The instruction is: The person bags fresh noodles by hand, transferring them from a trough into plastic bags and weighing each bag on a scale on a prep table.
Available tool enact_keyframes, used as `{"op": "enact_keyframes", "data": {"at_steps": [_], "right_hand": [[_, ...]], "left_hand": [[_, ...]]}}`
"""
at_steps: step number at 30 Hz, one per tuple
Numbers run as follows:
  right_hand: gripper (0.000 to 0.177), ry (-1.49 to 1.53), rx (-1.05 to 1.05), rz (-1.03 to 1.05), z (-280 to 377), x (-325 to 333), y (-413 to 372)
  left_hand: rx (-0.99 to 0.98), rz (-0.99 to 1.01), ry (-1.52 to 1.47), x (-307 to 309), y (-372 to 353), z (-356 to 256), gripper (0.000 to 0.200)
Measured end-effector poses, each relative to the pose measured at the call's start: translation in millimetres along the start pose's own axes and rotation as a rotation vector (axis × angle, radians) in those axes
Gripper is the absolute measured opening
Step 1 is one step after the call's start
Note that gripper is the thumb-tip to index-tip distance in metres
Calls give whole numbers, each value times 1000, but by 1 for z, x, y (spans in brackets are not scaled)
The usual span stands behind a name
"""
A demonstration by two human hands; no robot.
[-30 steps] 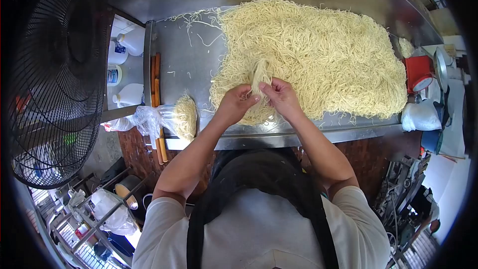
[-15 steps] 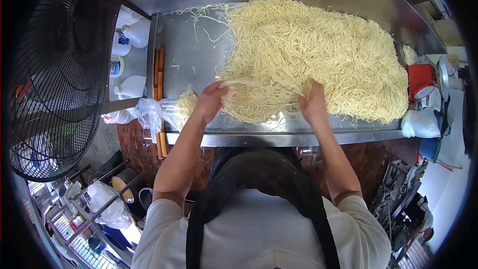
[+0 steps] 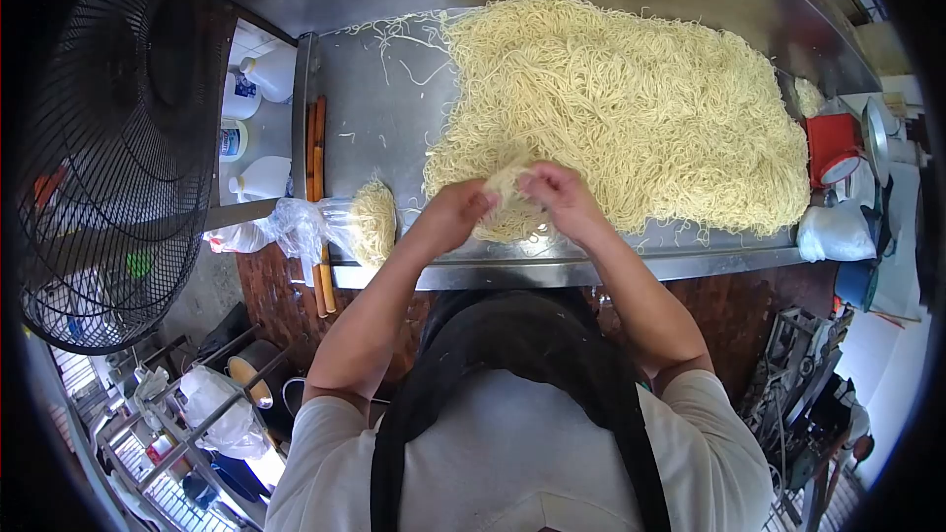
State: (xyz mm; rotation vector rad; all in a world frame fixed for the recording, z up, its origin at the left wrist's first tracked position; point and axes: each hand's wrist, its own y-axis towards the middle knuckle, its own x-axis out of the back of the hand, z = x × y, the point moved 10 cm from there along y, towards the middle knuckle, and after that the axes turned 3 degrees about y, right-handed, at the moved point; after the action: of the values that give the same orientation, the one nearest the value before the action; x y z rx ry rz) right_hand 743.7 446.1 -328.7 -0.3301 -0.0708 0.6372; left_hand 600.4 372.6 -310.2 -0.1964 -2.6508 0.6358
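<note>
A wide heap of pale yellow noodles (image 3: pixel 631 108) covers much of the metal table. At the heap's near edge, a small bunch of noodles (image 3: pixel 506 184) is gathered between my two hands. My left hand (image 3: pixel 456 217) is closed on the left side of that bunch. On the other side, my right hand (image 3: pixel 560 197) has its fingers curled in on the noodles, slightly blurred. Left of my left hand lies a clear plastic bag (image 3: pixel 340 222) with noodles (image 3: pixel 372 224) showing at its end.
Wooden sticks (image 3: pixel 315 153) lie along the left edge of the metal table (image 3: pixel 379 128). A large black fan (image 3: pixel 108 158) stands farther left, near white jugs (image 3: pixel 264 177). To the right are a red container (image 3: pixel 834 141) and a white plastic bag (image 3: pixel 836 234).
My hands have come closer together, drawing the spread, stretched noodles into a compact bunch. My left hand moved right and my right hand moved left.
</note>
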Motion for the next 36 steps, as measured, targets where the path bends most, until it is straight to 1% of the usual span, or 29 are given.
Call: {"op": "enact_keyframes", "data": {"at_steps": [2,4,5,6,7,8,9,11,12,13,15,16,18,19,21,22,24,25,26,27,28,29,30,31,34,36], "right_hand": [[16,304,119,-205,17,31,-9],[15,581,135,-353,22,76,-16],[17,397,53,-356,8,96,-15],[19,214,-26,-360,-14,118,-13],[21,31,-108,-366,-34,131,-13],[27,-388,-160,-370,-41,134,-19],[28,-569,71,-444,-15,126,-24],[30,-913,548,-570,32,64,-48],[31,-718,419,-416,18,43,-42],[32,-522,299,-270,6,21,-33],[30,-93,-266,59,-44,-21,-19],[27,61,-215,45,-40,-29,-15],[25,369,-112,22,-33,-36,-9],[24,264,-119,51,-34,-35,-8],[22,52,-136,112,-34,-30,-7],[22,3,-152,114,-32,-28,-7],[20,-97,-183,121,-23,-23,-7],[19,68,-192,110,-21,-21,-7],[18,233,-198,98,-20,-17,-7],[18,397,-205,85,-17,-12,-8],[17,568,-143,63,-2,0,-9],[15,739,-80,43,17,14,-12],[15,793,5,-40,36,36,-17],[15,846,92,-127,48,58,-23],[20,248,30,-276,14,114,-15],[24,-272,10,-326,-10,110,-22]], "left_hand": [[117,-127,119,15,12,44,27],[207,-239,206,21,14,110,27],[229,-287,239,24,15,148,28],[247,-335,274,29,16,166,29],[236,-340,188,31,13,152,30],[232,-338,96,29,2,124,31],[231,-346,0,26,-4,102,33],[157,-233,-380,1,1,77,31],[113,-169,-564,-11,4,63,30],[104,-123,-481,-17,7,50,30],[88,-36,-314,-30,6,32,30],[55,-61,-284,-29,6,26,30],[18,-64,-96,-18,1,18,30],[-1,-63,-3,-14,-1,14,30],[49,-37,3,-16,-2,16,29],[73,-26,8,-15,-3,17,28],[58,-88,31,-5,-4,10,27],[51,-118,41,-1,-5,7,26],[70,-193,62,7,-2,17,26],[89,-267,81,12,2,39,26],[111,-342,101,18,7,65,25],[163,-387,113,21,14,111,25],[218,-430,125,24,19,166,25],[270,-471,138,27,20,196,24],[195,-587,-156,29,0,166,24],[191,-403,-534,7,-1,122,25]]}}
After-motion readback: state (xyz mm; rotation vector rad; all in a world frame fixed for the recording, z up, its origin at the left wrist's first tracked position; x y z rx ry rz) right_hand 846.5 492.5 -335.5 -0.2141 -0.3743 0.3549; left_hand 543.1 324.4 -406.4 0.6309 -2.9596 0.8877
